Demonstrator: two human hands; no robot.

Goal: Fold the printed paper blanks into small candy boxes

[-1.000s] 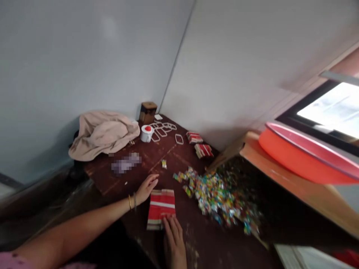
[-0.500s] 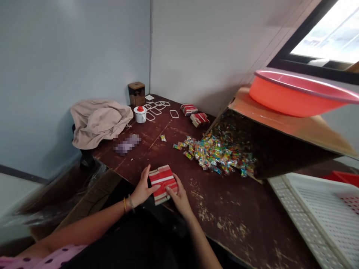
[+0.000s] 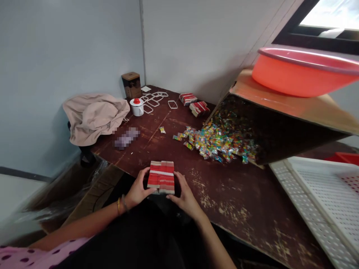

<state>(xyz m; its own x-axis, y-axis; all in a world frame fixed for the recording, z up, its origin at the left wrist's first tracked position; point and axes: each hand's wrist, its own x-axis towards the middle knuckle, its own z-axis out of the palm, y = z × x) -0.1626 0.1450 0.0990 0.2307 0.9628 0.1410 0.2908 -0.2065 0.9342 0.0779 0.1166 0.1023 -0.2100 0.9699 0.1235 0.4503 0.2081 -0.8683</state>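
Note:
A red and cream striped stack of flat pieces (image 3: 161, 177) is held between both hands at the table's near edge. My left hand (image 3: 139, 189) grips its left side, the thumb at the lower edge. On the right side, my right hand (image 3: 183, 195) presses with its fingers, its thumb near the lower right corner. Two similar striped stacks, one (image 3: 187, 98) behind the other (image 3: 199, 108), lie near the back wall. Small wrapped sweets (image 3: 215, 144) spill from a tilted cardboard box (image 3: 283, 116) on the right.
The dark red table (image 3: 157, 149) also bears a beige cloth (image 3: 97, 116), a white mug with a red top (image 3: 137, 108), a brown tin (image 3: 131, 86), white loops (image 3: 153, 100) and one loose sweet (image 3: 162, 130). A red basin (image 3: 305, 73) rests on the box; a white tray (image 3: 322, 186) lies right.
The held stack has turned from tilted to nearly straight. My thumbs have moved from its top face to its lower edge. The camera view has shifted slightly.

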